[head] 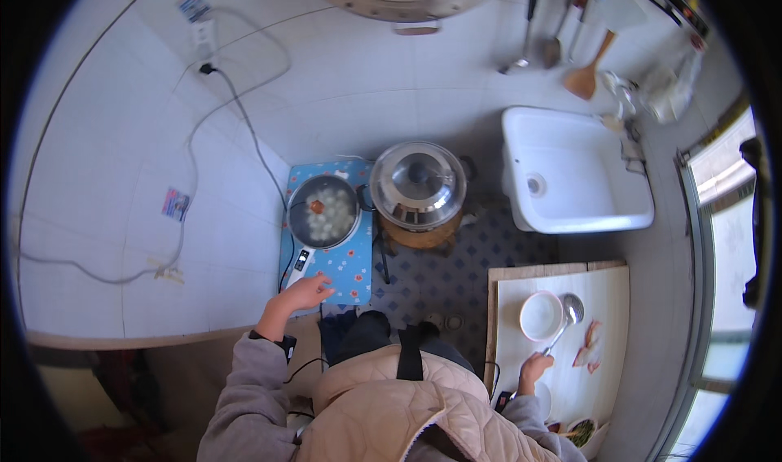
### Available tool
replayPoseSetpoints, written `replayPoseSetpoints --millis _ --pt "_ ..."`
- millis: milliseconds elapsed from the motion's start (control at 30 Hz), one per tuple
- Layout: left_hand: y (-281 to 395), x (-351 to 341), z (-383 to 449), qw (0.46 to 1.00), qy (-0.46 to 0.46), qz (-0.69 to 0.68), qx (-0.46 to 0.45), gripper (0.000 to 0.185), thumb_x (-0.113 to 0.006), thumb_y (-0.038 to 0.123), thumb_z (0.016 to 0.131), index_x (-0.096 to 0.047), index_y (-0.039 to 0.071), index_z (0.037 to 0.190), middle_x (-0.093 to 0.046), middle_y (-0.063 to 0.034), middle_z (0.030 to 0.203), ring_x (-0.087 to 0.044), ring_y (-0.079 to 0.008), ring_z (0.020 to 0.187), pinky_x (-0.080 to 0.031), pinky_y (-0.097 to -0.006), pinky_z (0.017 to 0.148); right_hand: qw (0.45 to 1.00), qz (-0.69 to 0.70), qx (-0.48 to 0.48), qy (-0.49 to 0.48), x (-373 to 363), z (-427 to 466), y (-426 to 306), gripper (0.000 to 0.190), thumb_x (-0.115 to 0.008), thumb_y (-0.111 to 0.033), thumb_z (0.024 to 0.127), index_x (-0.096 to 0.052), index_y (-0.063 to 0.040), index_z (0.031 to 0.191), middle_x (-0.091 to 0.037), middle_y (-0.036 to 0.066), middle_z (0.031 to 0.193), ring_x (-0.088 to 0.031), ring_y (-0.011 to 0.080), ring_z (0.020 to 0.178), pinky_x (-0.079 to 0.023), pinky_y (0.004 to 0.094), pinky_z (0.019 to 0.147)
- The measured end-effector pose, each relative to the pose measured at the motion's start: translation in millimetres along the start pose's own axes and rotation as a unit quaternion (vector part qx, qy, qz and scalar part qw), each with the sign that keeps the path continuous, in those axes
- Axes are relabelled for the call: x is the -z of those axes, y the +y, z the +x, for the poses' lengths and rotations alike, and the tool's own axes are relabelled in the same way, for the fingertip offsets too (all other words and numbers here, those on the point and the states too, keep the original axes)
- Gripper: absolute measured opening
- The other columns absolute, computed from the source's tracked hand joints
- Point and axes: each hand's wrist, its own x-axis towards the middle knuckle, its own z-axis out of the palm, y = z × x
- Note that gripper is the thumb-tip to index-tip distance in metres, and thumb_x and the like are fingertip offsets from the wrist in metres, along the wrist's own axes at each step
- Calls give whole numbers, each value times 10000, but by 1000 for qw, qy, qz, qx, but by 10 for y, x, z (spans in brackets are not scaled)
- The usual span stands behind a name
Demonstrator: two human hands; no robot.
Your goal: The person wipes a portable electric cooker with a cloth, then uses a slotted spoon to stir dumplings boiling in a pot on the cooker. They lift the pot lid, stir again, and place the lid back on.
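Observation:
My left hand (pixel 308 292) is by the lower end of the white handle (pixel 300 265) of an electric pan, fingers apart and gripping nothing. The pan (pixel 324 211) holds many pale round pieces, and a brown knob-like spot (pixel 316 207) shows over them; whether a glass lid covers it I cannot tell. On my other side, my right hand (pixel 536 365) grips the handle of a metal skimmer ladle (pixel 572 309). Its head rests or hovers beside a pink-rimmed bowl (pixel 541 315) on a light wooden table (pixel 602 285).
A lidded steel pot (pixel 418 184) stands on a wooden stool (pixel 424 237). Behind the table is a white sink (pixel 577 175). A torn plastic wrapper (pixel 588 349) lies right of the ladle. The pan's power cord (pixel 250 123) hangs from a wall socket; utensils hang on the wall, including a wooden spatula (pixel 583 80).

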Motion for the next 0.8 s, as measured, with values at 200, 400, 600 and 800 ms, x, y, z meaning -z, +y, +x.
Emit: replayPoseSetpoints --millis 200,400,600,800 --pt "-713 -238 -456 994 3 -80 71 477 -591 389 962 -550 86 1328 -669 -184 1178 -654 -311 1054 -515 -397 899 992 11 27 124 586 221 -371 373 -508 -272 990 -497 90 1078 -552 316 1055 -568 490 912 -462 542 801" --pt "-1268 -537 -504 989 59 -121 54 415 -635 361 925 -616 66 1216 -706 -159 1084 -681 -319 990 -535 -409 851 960 183 182 108 1243 -157 -1346 332 -583 -275 998 -546 41 901 -569 172 758 -539 286 660 -458 408 637" --pt "-1490 -401 291 976 167 -132 -37 357 -657 276 898 -623 45 1169 -712 -159 1001 -684 -343 928 -541 -406 825 937 137 321 -27 1210 -868 -2181 186 -664 -136 933 -546 6 911 -481 82 654 -391 133 571 -360 319 512" --pt "-1575 -92 1315 961 221 -160 -46 349 -673 218 871 -602 36 1161 -685 -158 1103 -649 -343 1026 -524 -424 865 923 62 315 -210 1229 -1685 -2921 254 -783 -188 822 -610 -16 893 -564 129 658 -525 238 567 -442 372 561"
